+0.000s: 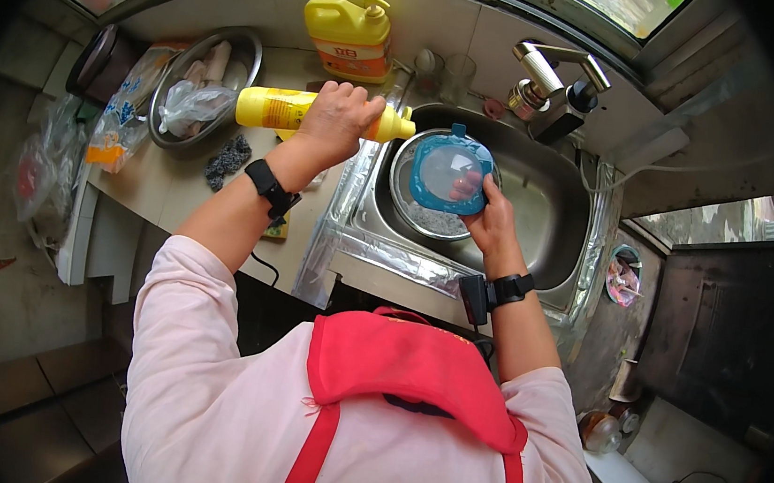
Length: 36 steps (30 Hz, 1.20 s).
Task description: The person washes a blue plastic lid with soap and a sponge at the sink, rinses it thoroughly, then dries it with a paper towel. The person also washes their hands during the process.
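My left hand [339,122] grips a yellow squeeze bottle [270,108], tipped onto its side with its capped end toward the sink. In my right hand [492,214] is a blue-rimmed lid [427,193] with a clear middle, through which my fingertips show. The lid is held over a round metal basin [402,201] containing sudsy water. That basin stands in the left part of the stainless steel sink [544,223]. A small gap separates the bottle's tip from the lid.
Behind the sink rise a faucet [542,81], a drinking glass [458,79] and a yellow pump jug [348,39]. On the left counter lie a dark scouring pad [227,162] and a metal bowl [254,61] with bagged food. Foil tape [399,260] lines the sink edge.
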Motion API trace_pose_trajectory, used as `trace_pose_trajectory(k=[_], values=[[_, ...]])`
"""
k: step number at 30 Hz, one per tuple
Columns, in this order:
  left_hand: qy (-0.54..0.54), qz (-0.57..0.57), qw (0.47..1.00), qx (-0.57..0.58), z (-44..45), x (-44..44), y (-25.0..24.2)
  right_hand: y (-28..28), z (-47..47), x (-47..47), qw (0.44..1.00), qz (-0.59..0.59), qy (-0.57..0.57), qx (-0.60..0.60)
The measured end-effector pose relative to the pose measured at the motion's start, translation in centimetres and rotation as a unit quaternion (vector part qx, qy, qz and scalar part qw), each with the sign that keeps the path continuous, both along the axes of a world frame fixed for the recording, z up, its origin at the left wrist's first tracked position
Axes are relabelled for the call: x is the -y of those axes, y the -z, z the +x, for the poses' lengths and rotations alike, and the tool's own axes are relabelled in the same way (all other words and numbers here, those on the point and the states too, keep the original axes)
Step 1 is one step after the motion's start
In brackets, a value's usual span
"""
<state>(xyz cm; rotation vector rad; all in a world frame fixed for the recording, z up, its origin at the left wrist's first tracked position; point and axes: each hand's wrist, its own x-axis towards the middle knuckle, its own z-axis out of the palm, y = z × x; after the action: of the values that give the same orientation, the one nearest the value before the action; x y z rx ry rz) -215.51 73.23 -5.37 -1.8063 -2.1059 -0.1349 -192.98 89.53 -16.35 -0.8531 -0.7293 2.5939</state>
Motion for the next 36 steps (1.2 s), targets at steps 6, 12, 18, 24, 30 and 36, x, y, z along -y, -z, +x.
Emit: trace_pose_trajectory(k=[6,12,18,24,30,36], values=[[-0.013,0.083,0.994,0.066,-0.7,-0.6,0.9,-0.1,0.3,-0.3,1.0,0.001,0.017,-0.019],[-0.156,0.26,0.863,0.404,-5.0,0.5,0.4,0.9,1.4,-1.1,0.999,-0.012,0.044,-0.011],[-0.271,0.394,0.822,0.308,-12.2,4.7,2.0,2.3,2.4,-1.0,0.996,-0.042,0.082,0.021],[-0.313,0.43,0.78,0.329,-16.8,6.9,7.8,2.2,2.3,-0.3,0.995,-0.047,0.088,0.025],[-0.316,0.496,0.724,0.36,-17.8,8.1,12.8,1.8,2.2,-0.2,0.998,-0.026,0.061,-0.009],[-0.305,0.447,0.731,0.417,-20.0,9.8,13.6,2.2,1.4,-0.1,0.998,-0.035,0.041,-0.022]])
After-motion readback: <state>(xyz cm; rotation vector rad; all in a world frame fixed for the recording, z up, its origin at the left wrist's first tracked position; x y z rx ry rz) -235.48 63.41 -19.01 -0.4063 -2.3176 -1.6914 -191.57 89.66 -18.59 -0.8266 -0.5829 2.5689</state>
